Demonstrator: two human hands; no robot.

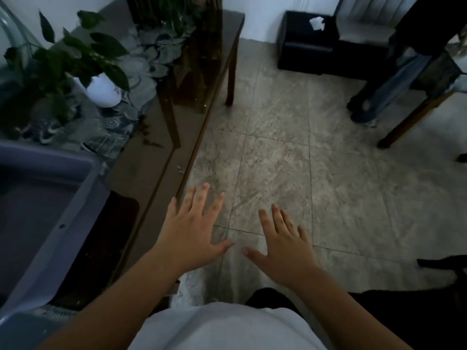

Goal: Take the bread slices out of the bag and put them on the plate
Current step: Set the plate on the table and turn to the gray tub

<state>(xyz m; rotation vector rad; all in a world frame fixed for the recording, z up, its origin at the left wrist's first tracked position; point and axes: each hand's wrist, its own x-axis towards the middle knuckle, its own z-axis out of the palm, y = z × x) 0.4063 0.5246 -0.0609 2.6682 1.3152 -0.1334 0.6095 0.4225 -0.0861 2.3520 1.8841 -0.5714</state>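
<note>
On my left I see a dark glass-topped table (pixel 161 137) carrying a leafy plant in a white pot (pixel 103 90) and a grey plastic bin (pixel 50 198). Pale tiled floor (pixel 303 160) fills the middle. Far right, a black box (pixel 307 41) holds a white tissue (pixel 318 23), beside someone's jeans-clad leg (pixel 386 89).

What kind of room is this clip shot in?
Probably a home living or dining room: a glass-topped wooden table with a potted plant, a tiled floor and a dark padded stool. Both hands, left hand and right hand, are empty.
</note>
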